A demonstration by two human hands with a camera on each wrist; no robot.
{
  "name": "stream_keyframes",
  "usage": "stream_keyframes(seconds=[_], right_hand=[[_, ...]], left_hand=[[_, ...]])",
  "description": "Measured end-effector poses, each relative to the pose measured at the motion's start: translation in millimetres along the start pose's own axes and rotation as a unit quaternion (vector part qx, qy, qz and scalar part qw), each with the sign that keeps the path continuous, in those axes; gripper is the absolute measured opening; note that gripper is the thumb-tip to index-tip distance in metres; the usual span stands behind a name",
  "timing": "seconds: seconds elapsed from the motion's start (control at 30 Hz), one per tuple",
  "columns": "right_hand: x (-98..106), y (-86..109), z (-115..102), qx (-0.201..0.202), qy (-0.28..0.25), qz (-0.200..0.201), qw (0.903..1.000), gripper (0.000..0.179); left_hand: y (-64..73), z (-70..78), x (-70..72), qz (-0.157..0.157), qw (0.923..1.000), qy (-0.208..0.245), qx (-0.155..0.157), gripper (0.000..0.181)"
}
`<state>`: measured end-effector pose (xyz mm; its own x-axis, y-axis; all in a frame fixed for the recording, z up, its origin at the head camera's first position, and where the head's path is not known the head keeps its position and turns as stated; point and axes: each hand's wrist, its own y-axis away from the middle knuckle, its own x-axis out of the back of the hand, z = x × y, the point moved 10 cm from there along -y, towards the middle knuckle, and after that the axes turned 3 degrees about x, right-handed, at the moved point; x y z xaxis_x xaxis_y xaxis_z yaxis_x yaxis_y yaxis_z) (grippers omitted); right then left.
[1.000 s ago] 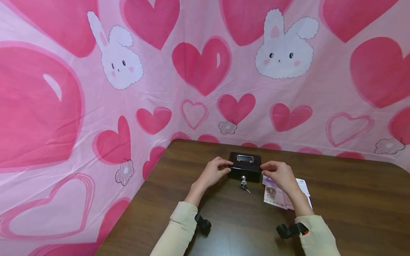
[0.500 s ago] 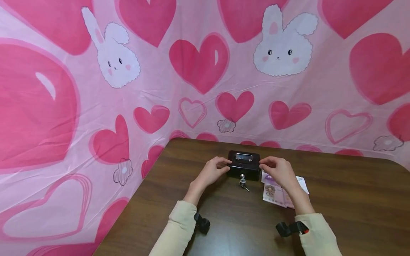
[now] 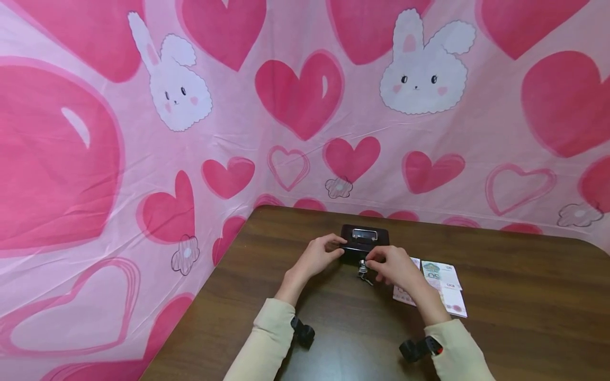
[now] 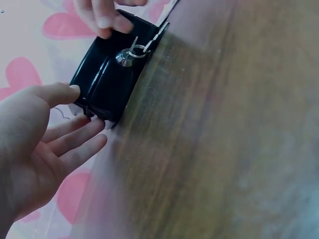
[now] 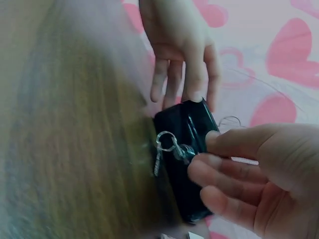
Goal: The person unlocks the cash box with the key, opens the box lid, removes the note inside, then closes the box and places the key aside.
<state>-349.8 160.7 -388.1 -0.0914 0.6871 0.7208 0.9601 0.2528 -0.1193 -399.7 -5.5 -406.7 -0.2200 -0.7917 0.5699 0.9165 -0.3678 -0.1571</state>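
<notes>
A small black cash box (image 3: 349,234) with a metal carry handle (image 3: 364,235) on its lid stands near the far edge of the table. Keys on a ring (image 3: 363,271) hang from the lock at its front. My left hand (image 3: 314,256) grips the box's left end, thumb on the front edge and fingers at the side, as the left wrist view shows. Beside the lock is my right hand (image 3: 395,267), fingers bent loosely. In the right wrist view its thumb is at the lid's edge and a fingertip comes close to the key; contact is unclear. The lid is down.
Several banknotes (image 3: 443,275) lie on the brown wooden table (image 3: 524,286) to the right of the box, partly under my right forearm. A pink cloth (image 3: 295,32) printed with hearts and rabbits hangs behind and at the left.
My right hand has left the box's right side and moved left and toward me, to the lock and keys. More of the banknotes shows. My left hand stays on the box's left end.
</notes>
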Motion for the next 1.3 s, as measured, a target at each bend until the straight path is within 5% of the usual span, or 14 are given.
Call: stream_keyframes(seconds=[0.33, 0.83, 1.3], right_hand=[[-15.1, 1.1, 2.7, -0.037, 0.037, -0.008, 0.9986, 0.008], [-21.4, -0.9, 10.1, -0.066, 0.003, 0.023, 0.9975, 0.009], [-22.3, -0.4, -2.9, -0.033, 0.007, 0.022, 0.9992, 0.011]], left_hand=[[-0.2, -0.6, 1.2, 0.002, 1.0000, -0.004, -0.004, 0.024], [-0.9, 0.1, 0.0, 0.000, 0.9999, 0.009, -0.007, 0.023], [0.1, -1.5, -0.8, -0.006, 0.9999, -0.001, -0.009, 0.023]])
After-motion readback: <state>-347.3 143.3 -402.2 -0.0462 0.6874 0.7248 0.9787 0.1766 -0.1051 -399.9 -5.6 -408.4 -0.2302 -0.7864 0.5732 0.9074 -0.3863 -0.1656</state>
